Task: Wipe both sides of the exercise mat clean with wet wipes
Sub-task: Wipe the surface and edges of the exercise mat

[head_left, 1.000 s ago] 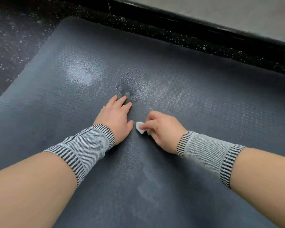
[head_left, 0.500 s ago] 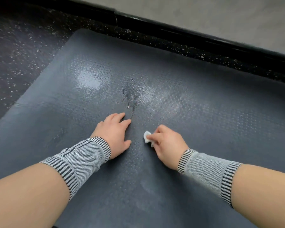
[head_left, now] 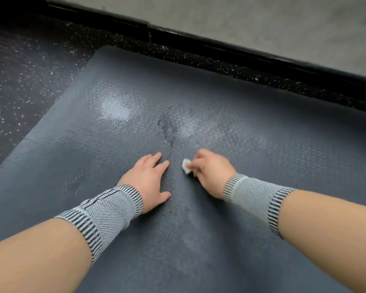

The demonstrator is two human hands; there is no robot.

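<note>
Here the mat [head_left: 251,208] fills most of the head view, a dark grey sheet lying flat on the speckled black floor [head_left: 25,81], its far edge running near a black baseboard [head_left: 220,45] with a pale wall [head_left: 262,20] above. Its rounded far-left corner sits just short of the baseboard. The surface is dimpled, with a bright glossy patch [head_left: 116,108] far left of centre and a darker scuffed streak [head_left: 167,132] beside it, just beyond the fingertips of both hands.

Both forearms reach in from the bottom corners, each wearing a grey knit wristband [head_left: 106,210] with black-striped cuffs; the other band [head_left: 256,197] is on the right wrist.

The left hand [head_left: 148,180] lies palm down on the mat, fingers straight and close together, thumb out to the side, flat against the surface. The right hand [head_left: 209,170] is just beside it, apart from it, fingers curled and pinching a small crumpled white wipe [head_left: 186,166] against the mat. The wipe sticks out on the hand's left, between the two hands; most of it is hidden under the fingers.
</note>
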